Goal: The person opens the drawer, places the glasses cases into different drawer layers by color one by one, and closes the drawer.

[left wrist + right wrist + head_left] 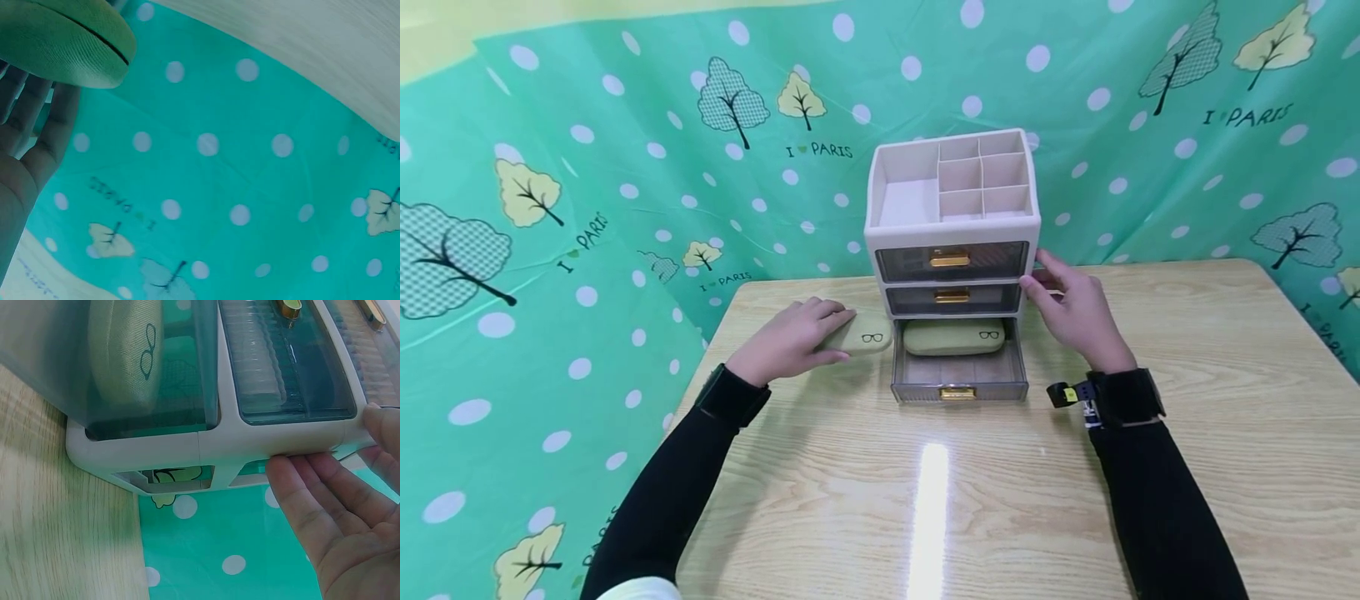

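My left hand [797, 337] holds a light green glasses case [867, 335] by its left end, with the fingers over its top and the thumb at its near side. The case lies just left of a white desktop organizer [953, 223]; the left wrist view catches its rounded end [75, 50]. Pulled out at the bottom is a clear grey drawer [917, 392], and a second green glasses case [951, 337] sits inside it. My right hand [1081, 317] touches the organizer's right side, fingers extended against the wall and thumb at the front edge.
Two dark drawers with gold handles [950, 261] are closed above. The organizer's top has several compartments [960, 175]. It stands near the back of a wooden table [1037, 500], with a green dotted cloth [820, 217] hanging behind and to the left.
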The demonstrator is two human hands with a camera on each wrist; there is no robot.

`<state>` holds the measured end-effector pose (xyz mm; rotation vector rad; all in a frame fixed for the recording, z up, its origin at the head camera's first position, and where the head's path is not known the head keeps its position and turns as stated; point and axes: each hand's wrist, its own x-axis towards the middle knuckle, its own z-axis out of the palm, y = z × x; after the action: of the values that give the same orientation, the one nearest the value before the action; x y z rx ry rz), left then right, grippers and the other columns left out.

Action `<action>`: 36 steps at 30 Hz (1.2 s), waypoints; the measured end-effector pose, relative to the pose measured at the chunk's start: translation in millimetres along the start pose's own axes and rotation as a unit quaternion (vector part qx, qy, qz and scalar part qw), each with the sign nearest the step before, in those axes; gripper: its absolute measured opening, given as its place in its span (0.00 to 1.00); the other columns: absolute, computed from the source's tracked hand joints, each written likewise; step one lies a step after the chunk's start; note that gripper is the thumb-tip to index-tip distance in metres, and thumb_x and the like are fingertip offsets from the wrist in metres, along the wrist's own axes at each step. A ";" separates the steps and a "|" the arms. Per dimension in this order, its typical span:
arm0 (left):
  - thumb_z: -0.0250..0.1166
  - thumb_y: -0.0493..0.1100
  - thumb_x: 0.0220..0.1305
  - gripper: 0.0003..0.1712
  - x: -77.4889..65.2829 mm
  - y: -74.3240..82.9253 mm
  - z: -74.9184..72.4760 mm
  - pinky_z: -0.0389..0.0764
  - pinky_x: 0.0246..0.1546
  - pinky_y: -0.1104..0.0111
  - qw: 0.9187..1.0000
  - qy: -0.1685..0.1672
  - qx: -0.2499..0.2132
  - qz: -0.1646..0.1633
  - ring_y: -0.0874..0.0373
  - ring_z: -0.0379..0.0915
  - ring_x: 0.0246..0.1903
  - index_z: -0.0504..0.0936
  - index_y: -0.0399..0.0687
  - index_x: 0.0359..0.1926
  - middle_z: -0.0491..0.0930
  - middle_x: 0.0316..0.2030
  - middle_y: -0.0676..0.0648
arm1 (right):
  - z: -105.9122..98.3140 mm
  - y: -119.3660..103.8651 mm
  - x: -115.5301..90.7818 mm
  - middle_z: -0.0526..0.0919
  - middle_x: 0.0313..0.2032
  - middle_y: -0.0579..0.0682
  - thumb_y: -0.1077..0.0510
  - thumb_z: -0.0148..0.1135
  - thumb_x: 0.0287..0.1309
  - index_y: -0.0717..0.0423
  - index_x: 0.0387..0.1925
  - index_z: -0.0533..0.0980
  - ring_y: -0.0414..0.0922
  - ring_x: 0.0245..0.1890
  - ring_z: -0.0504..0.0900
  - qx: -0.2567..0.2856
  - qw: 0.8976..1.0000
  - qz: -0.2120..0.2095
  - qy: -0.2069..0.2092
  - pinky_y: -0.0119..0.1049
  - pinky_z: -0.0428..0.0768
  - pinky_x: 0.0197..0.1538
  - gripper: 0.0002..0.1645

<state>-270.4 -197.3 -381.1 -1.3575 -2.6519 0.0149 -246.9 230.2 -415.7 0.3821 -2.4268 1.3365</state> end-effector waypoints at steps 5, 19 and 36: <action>0.72 0.57 0.65 0.40 9.0 13.0 -2.7 0.81 0.51 0.50 1.000 0.015 0.004 0.022 0.43 0.75 0.56 0.74 0.36 0.68 0.79 0.58 0.38 | -0.7 0.6 -0.3 0.80 0.61 0.65 0.48 0.56 0.76 0.53 0.77 0.61 0.60 0.57 0.82 -0.002 1.000 -0.002 0.000 0.57 0.81 0.57 0.35; 0.69 0.61 0.66 0.41 36.4 43.5 3.6 0.82 0.48 0.53 0.997 0.037 0.032 0.065 0.46 0.76 0.53 0.74 0.37 0.68 0.80 0.56 0.40 | -0.4 0.9 0.5 0.79 0.61 0.65 0.49 0.56 0.76 0.52 0.77 0.62 0.59 0.58 0.82 0.000 1.000 -0.008 -0.001 0.57 0.81 0.57 0.34; 0.60 0.68 0.70 0.41 79.4 81.8 8.1 0.80 0.44 0.60 0.987 0.054 0.087 0.126 0.50 0.75 0.53 0.74 0.41 0.69 0.79 0.59 0.44 | -0.9 0.1 1.0 0.79 0.61 0.65 0.49 0.56 0.76 0.53 0.77 0.61 0.60 0.57 0.82 0.002 1.000 -0.005 -0.002 0.57 0.81 0.57 0.34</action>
<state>-251.3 -84.7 -384.8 -1.5738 -2.3159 0.1947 -247.7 230.9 -414.9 0.3970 -2.4228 1.3390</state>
